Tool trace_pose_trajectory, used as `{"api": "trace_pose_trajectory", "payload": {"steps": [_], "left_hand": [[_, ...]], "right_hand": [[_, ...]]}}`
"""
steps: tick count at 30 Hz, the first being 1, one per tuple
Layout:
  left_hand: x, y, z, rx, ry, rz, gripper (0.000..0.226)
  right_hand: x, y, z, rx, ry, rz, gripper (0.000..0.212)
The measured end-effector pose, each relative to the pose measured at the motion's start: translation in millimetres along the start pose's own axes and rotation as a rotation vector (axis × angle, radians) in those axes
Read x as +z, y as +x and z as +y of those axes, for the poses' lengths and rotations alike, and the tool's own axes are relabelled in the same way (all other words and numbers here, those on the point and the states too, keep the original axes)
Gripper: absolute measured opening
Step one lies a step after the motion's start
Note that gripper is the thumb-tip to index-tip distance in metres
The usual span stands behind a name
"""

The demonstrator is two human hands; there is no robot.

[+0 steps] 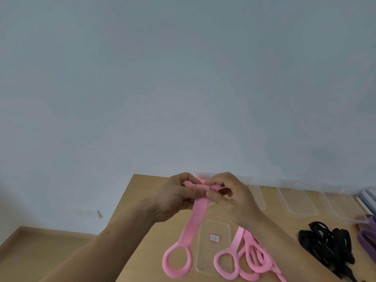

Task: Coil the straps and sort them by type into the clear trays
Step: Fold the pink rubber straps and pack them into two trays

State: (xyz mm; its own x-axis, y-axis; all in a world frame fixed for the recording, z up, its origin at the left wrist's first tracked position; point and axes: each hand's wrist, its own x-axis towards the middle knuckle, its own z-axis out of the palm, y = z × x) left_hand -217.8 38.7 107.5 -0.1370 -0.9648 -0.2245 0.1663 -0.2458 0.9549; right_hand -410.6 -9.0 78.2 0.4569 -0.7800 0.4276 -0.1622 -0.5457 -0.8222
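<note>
A pink strap [194, 220] with a ring-shaped loop at its lower end hangs in the air above the table. My left hand [179, 197] grips its upper end, and my right hand [227, 195] pinches the rolled-over tip beside it, fingers curled. A pile of several more pink straps [250, 259] lies on the table below my right wrist. Black straps [327, 247] are heaped further right, and purple straps [368, 235] lie at the right edge. Clear trays [299, 202] stand in a row along the back of the table.
A clear flat lid [212, 251] with a small red-bordered label lies on the wooden table [142, 200] under the hanging strap. A lower wooden surface [40, 241] sits to the left. The pale wall fills the upper view.
</note>
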Motion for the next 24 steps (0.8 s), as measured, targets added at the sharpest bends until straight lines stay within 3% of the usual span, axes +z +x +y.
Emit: {"api": "trace_pose_trajectory", "payload": {"steps": [3,6,8,11,17,22,24], "left_hand": [[1.1,3.3,-1.1,0.106,0.114,0.047,0.020],[2.8,6.4,-2.8,0.183,0.210,0.072,0.020],[2.9,7.0,-5.0,0.203,0.207,0.073,0.022],[2.9,8.6,-8.3,0.124,0.127,0.080,0.028],[4.3,5.0,-6.6,0.026,0.159,0.039,0.004],[0.4,2.3,-1.1,-0.005,0.113,-0.071,0.040],[0.7,1.8,-1.2,-0.014,0.097,-0.060,0.039]], "right_hand": [[-2.1,5.2,-7.3,0.269,0.249,-0.047,0.024],[-2.5,11.3,-6.7,0.330,0.233,-0.049,0.012],[-1.8,12.4,-5.5,0.319,0.252,-0.027,0.005],[-1.3,12.4,-4.8,0.244,0.206,0.035,0.013],[6.4,11.1,-9.4,0.144,0.037,0.104,0.027],[9.4,7.6,-10.9,0.089,-0.040,0.117,0.022],[8.9,5.8,-9.9,0.091,-0.020,0.099,0.022]]}}
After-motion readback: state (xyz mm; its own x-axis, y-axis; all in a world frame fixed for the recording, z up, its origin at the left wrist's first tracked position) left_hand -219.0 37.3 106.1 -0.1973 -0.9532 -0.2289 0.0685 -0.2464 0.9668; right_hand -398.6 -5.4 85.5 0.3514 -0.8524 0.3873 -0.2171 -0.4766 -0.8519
